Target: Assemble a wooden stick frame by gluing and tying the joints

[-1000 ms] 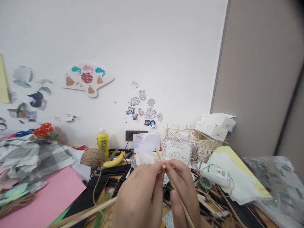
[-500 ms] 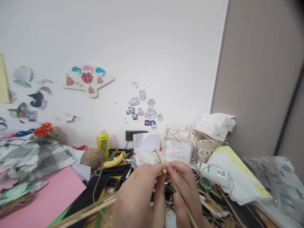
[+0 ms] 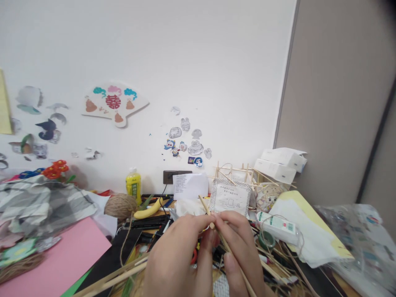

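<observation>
My left hand point(image 3: 176, 255) and my right hand point(image 3: 241, 243) meet at the fingertips, low in the middle of the head view. A thin wooden stick point(image 3: 204, 205) slants from above the fingertips down along my right palm, and my right fingers are closed around it. Between the two hands the blunt end of another wooden stick point(image 3: 212, 225) faces me, pinched by my left thumb and finger. Light wooden sticks point(image 3: 114, 276) reach from the lower left to behind my left hand; whether these join the pinched end is hidden.
Around my hands lie a banana point(image 3: 149, 209), a twine ball point(image 3: 120, 206), a yellow bottle point(image 3: 133, 183) and pink paper point(image 3: 58, 260). At the right are a green tape roll point(image 3: 266, 239), a white-and-green packet point(image 3: 276, 227) and clear plastic bags point(image 3: 365, 247). A framed drawing point(image 3: 230, 198) leans behind.
Both hands and the crossed sticks have shifted very slightly left and down. The upper tip of the slanted stick now points a little further left. The grip looks the same.
</observation>
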{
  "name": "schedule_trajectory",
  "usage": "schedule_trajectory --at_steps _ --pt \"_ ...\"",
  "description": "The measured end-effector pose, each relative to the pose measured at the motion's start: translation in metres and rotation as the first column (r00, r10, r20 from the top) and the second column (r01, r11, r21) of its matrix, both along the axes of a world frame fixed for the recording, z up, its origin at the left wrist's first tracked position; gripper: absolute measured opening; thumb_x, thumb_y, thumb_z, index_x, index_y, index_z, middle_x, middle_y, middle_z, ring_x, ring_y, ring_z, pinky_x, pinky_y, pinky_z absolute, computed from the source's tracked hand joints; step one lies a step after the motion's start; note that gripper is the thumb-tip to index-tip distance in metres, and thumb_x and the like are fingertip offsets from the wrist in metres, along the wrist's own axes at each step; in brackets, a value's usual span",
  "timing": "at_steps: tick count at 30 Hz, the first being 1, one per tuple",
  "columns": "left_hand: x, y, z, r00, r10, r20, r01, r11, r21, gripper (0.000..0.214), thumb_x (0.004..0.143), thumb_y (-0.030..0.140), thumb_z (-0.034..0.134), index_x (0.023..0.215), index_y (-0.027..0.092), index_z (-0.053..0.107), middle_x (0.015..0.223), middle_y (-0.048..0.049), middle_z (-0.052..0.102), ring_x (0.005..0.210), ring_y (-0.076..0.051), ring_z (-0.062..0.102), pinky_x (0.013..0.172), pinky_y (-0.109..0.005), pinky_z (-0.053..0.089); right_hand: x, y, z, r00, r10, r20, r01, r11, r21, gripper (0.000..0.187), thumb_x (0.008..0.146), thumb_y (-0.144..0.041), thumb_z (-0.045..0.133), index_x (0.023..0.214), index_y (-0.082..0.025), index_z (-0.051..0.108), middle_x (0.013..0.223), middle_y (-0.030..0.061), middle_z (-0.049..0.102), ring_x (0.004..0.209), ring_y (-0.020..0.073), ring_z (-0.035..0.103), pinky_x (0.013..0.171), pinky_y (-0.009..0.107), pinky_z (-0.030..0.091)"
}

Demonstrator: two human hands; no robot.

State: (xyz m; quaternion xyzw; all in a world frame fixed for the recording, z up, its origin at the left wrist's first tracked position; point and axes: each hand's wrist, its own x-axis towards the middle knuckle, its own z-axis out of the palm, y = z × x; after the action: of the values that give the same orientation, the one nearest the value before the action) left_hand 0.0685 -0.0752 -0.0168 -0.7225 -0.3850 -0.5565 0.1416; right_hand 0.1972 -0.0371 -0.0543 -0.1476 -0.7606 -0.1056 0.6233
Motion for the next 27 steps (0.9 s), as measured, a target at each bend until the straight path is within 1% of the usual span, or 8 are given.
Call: schedule_trajectory --at_steps 5,8,13,18,21,24,27 --pt "0.0006 0.0 0.0009 1.0 -0.008 -0.028 0.008 1.0 0.019 0.017 0.085 0.017 0.049 0.099 0.025 0.055 0.079 0.0029 0.065 0.07 -0.01 0.063 0.063 -0.018 0.049 0.004 -0.0008 0.0038 0.998 -0.016 0.059 0.017 1.0 -0.005 0.046 0.092 -0.021 0.027 0.138 -0.016 0.032 0.122 0.0121 0.042 0.109 0.0224 0.047 0.087 0.034 0.045" --pt "0.0008 -0.0004 0.0012 1.0 -0.003 -0.023 0.004 0.999 0.035 0.015 0.085 0.018 0.049 0.097 0.024 0.055 0.078 0.0022 0.066 0.069 -0.011 0.063 0.063 -0.019 0.049 0.0044 -0.0004 0.004 0.998 -0.02 0.066 0.021 1.0 -0.003 0.046 0.092 -0.02 0.027 0.138 -0.015 0.033 0.122 0.0124 0.042 0.11 0.0222 0.046 0.088 0.033 0.046" --pt "0.0 0.0002 0.0016 0.999 0.022 -0.026 -0.022 1.0 0.019 0.014 0.084 0.018 0.05 0.095 0.024 0.056 0.077 0.0015 0.067 0.068 -0.013 0.064 0.062 -0.022 0.051 0.0032 -0.0009 -0.0005 0.997 -0.026 0.074 0.029 0.999 -0.043 0.05 0.089 -0.018 0.03 0.139 -0.017 0.03 0.121 0.013 0.043 0.111 0.0245 0.047 0.085 0.036 0.047" --pt "-0.0007 0.0016 0.0003 0.999 0.031 -0.028 -0.031 1.0 0.007 0.014 0.085 0.019 0.048 0.095 0.025 0.056 0.075 0.0023 0.066 0.067 -0.012 0.064 0.06 -0.021 0.05 0.0029 -0.0015 -0.0005 0.999 -0.011 0.052 0.013 0.999 -0.032 0.051 0.088 -0.018 0.031 0.14 -0.018 0.029 0.118 0.0126 0.045 0.101 0.0231 0.051 0.075 0.033 0.05" --pt "-0.0012 0.0006 -0.001 0.999 0.032 -0.034 -0.031 0.999 0.014 0.016 0.085 0.017 0.048 0.097 0.024 0.055 0.078 0.0019 0.066 0.068 -0.012 0.063 0.062 -0.022 0.049 0.0033 -0.0013 0.0007 0.999 -0.005 0.05 0.007 1.0 -0.023 0.052 0.088 -0.018 0.032 0.139 -0.018 0.03 0.117 0.0124 0.046 0.1 0.0225 0.052 0.073 0.032 0.05" --pt "-0.0007 -0.0011 -0.0007 0.999 0.013 -0.032 -0.012 0.999 0.032 0.019 0.084 0.015 0.05 0.1 0.024 0.054 0.08 0.0018 0.066 0.069 -0.012 0.063 0.064 -0.022 0.049 0.0041 -0.0009 0.0012 0.998 0.004 0.059 -0.002 0.999 -0.039 0.052 0.087 -0.018 0.032 0.139 -0.017 0.031 0.118 0.0125 0.046 0.101 0.0229 0.051 0.075 0.033 0.05" --pt "0.0009 -0.0017 0.0013 1.0 0.006 -0.022 -0.005 0.999 0.039 0.019 0.083 0.016 0.051 0.1 0.024 0.053 0.079 0.0024 0.065 0.069 -0.011 0.062 0.064 -0.02 0.049 0.0041 -0.0005 0.0014 0.997 0.005 0.075 -0.002 0.999 -0.04 0.052 0.087 -0.017 0.032 0.139 -0.016 0.031 0.119 0.0128 0.044 0.104 0.0238 0.05 0.081 0.035 0.049"
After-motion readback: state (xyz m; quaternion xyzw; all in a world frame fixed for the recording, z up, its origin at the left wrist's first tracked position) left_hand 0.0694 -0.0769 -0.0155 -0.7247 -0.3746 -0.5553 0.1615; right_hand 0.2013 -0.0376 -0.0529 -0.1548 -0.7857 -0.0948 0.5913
